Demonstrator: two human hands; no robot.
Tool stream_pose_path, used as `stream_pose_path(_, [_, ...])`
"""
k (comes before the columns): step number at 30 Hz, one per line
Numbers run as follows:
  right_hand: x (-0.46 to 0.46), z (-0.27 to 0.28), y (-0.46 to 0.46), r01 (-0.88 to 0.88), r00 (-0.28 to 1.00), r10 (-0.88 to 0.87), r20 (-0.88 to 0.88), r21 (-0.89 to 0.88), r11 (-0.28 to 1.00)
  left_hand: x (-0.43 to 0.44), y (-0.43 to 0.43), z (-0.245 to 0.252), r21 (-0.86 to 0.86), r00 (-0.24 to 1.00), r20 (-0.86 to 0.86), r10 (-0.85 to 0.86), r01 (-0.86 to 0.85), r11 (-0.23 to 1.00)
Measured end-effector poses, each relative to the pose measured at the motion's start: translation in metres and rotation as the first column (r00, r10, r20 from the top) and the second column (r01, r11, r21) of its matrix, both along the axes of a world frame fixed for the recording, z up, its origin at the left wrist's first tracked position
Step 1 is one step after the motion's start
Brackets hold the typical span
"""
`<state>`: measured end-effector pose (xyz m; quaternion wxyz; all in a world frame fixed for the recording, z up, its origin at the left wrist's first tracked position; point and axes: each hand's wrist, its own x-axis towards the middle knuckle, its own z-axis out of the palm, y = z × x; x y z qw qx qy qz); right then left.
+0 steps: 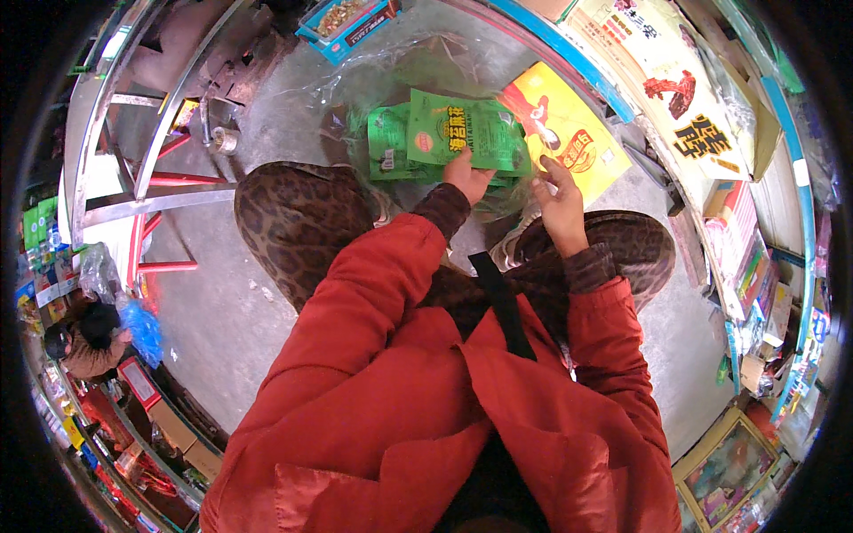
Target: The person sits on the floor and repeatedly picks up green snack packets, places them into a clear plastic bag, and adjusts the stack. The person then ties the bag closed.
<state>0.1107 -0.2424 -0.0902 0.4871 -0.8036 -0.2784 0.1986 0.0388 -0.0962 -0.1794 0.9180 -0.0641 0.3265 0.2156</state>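
My left hand grips the lower edge of a green printed snack packet, its thumb on the front. More green packets lie under and beside it, inside a clear plastic bag spread on the floor between my feet. My right hand is at the right end of the green packets, thumb and forefinger bent. Whether it pinches the thin plastic there I cannot tell. Just behind those fingers is a yellow and red printed package, tilted toward the shelf.
A blue-rimmed container of small food pieces stands ahead. Large printed cartons fill the right side, with a framed picture lower right. A metal frame with red legs stands left. Beyond, a person is near a blue plastic bag and stocked shelves.
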Motion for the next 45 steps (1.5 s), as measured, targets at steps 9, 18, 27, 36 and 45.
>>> stream_pose_path(9, [-0.002,0.004,0.002,0.033,0.99,-0.025,-0.141,0.05,0.998,-0.012,-0.005,-0.009,0.046,0.872,-0.258,-0.417,0.442,0.896])
stream_pose_path(18, [0.0,0.006,0.003,0.02,0.999,-0.019,-0.05,0.015,1.0,-0.032,-0.003,0.068,0.644,0.781,-0.617,-0.094,0.57,0.51])
stream_pose_path(27, [-0.002,0.008,0.004,0.07,0.981,-0.058,-0.186,0.055,0.996,-0.04,0.05,0.062,0.215,0.249,-0.663,0.706,0.967,-0.138])
stream_pose_path(36, [-0.002,0.013,0.005,0.049,0.974,-0.047,-0.224,0.003,0.999,-0.041,0.045,0.037,0.348,0.46,-0.729,0.507,0.887,-0.304])
stream_pose_path(45, [-0.003,0.017,0.007,0.067,0.961,-0.069,-0.268,-0.019,0.998,-0.032,-0.008,0.06,0.085,0.588,-0.655,0.475,0.682,-0.727])
